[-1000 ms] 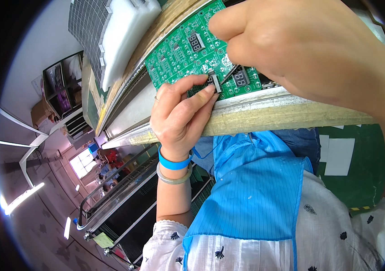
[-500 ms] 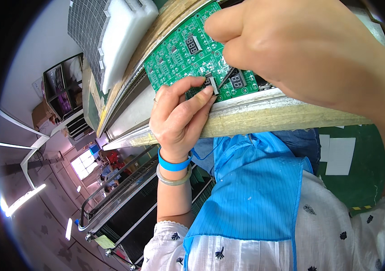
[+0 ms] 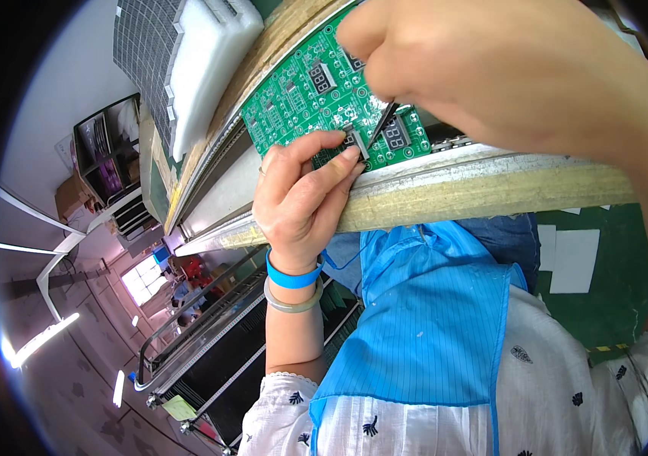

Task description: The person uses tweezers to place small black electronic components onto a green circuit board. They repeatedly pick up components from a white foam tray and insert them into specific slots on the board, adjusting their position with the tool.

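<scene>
**Two hands seat a small part on a green circuit board**

A green circuit board (image 3: 301, 99) lies at the near edge of a table (image 3: 491, 194), with small numeric display blocks mounted across it. The left hand (image 3: 301, 201) reaches up to the board's near edge, its grip pinched on a small dark component (image 3: 356, 140) between thumb and fingertips, pressing it against the board. The right hand (image 3: 506, 76) hovers over the board, large and close to the camera, its grip clenched on thin dark tweezers (image 3: 382, 123) whose tips meet the component. A blue wristband (image 3: 293, 275) and a pale bangle (image 3: 291, 302) circle the left wrist. Beyond the board lies a white foam block (image 3: 202, 68). Below the board, a blue apron (image 3: 423, 319) covers a patterned white shirt.

The step in hand looks like placing the component into position. The next move likely calls for fine alignment of its pins and steady downward pressure.
</scene>
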Available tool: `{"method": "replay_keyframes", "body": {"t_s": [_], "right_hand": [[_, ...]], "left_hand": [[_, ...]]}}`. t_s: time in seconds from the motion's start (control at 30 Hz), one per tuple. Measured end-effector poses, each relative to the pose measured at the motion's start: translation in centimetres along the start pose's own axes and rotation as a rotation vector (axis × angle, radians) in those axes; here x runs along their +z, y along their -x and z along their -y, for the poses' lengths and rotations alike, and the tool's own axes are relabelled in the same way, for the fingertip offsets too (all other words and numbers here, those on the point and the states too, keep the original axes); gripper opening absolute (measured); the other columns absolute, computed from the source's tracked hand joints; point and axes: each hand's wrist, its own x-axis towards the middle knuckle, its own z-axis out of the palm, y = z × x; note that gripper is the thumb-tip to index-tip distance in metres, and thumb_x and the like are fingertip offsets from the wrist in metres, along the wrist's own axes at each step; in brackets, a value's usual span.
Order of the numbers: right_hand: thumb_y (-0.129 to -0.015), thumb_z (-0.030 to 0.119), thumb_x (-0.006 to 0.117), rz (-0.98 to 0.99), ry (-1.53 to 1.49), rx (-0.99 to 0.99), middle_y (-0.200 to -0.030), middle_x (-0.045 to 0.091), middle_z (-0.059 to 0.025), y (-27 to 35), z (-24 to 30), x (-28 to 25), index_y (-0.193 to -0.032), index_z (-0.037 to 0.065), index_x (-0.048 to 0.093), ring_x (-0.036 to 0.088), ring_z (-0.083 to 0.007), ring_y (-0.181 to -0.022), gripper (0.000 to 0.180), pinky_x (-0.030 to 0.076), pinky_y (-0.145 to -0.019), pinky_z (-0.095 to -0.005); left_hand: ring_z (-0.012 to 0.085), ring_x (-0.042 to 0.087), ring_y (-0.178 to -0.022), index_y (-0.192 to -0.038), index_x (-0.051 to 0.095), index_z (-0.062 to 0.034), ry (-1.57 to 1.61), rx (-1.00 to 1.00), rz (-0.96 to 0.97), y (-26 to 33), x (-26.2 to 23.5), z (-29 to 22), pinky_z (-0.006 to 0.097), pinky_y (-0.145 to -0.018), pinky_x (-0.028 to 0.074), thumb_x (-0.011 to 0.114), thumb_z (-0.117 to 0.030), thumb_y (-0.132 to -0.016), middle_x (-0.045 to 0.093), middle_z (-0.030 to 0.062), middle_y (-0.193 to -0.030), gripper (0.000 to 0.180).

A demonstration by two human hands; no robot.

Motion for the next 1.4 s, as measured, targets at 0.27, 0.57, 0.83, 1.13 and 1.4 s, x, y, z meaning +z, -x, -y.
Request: {"method": "replay_keyframes", "body": {"t_s": [0.27,0.57,0.83,1.13,1.4], "right_hand": [[-0.085,0.007,0.069,-0.011,-0.007,0.065,-0.082,0.064,-0.0109,-0.3,-1.3,-1.7,-0.088,-0.002,0.072,0.066,-0.0272,-0.071,0.010,0.051,-0.061,-0.0352],[-0.095,0.005,0.065,-0.474,0.263,0.421,-0.097,0.066,-0.0142,-0.8,-4.0,-1.1,-0.116,0.002,0.069,0.065,-0.0363,-0.088,0.021,0.051,-0.076,-0.0409],[-0.086,0.010,0.071,-0.293,0.726,0.315,-0.101,0.072,-0.0069,-6.5,-8.6,0.3,-0.100,0.009,0.077,0.066,-0.0285,-0.095,0.015,0.050,-0.082,-0.0410],[-0.084,0.015,0.077,-0.195,0.209,0.152,-0.106,0.069,-0.0102,-17.4,-6.2,4.5,-0.107,0.005,0.074,0.066,-0.0305,-0.102,0.025,0.054,-0.088,-0.0414],[-0.084,0.014,0.075,-0.072,0.573,-0.090,-0.096,0.071,-0.0091,-19.4,-7.2,5.0,-0.101,0.004,0.075,0.070,-0.0285,-0.091,0.019,0.059,-0.076,-0.0385]], "left_hand": [[0.0199,0.051,-0.071,-0.103,0.081,-0.0073,0.040,0.001,0.057,0.0,-1.0,-0.2,0.033,-0.061,0.043,0.079,-0.016,-0.079,0.072,0.0121,-0.108,0.025],[0.0228,0.056,-0.080,-0.105,0.077,-0.0064,0.106,-0.100,-0.115,-0.9,-4.0,0.2,0.034,-0.070,0.047,0.075,-0.012,-0.085,0.068,0.0118,-0.109,0.021],[0.0251,0.064,-0.089,-0.107,0.076,-0.0058,-0.082,-0.229,-0.432,-6.9,-6.8,7.7,0.034,-0.077,0.052,0.073,-0.005,-0.087,0.070,0.0121,-0.105,0.020],[0.0290,0.062,-0.093,-0.107,0.078,-0.0076,-0.250,-0.270,-0.459,-7.2,-6.5,13.2,0.040,-0.087,0.051,0.076,-0.008,-0.083,0.071,0.0084,-0.105,0.023],[0.0264,0.059,-0.101,-0.101,0.079,-0.0110,-0.207,-0.222,-0.429,-8.6,-6.4,14.6,0.042,-0.089,0.047,0.084,-0.022,-0.076,0.069,0.0017,-0.104,0.028]]}}
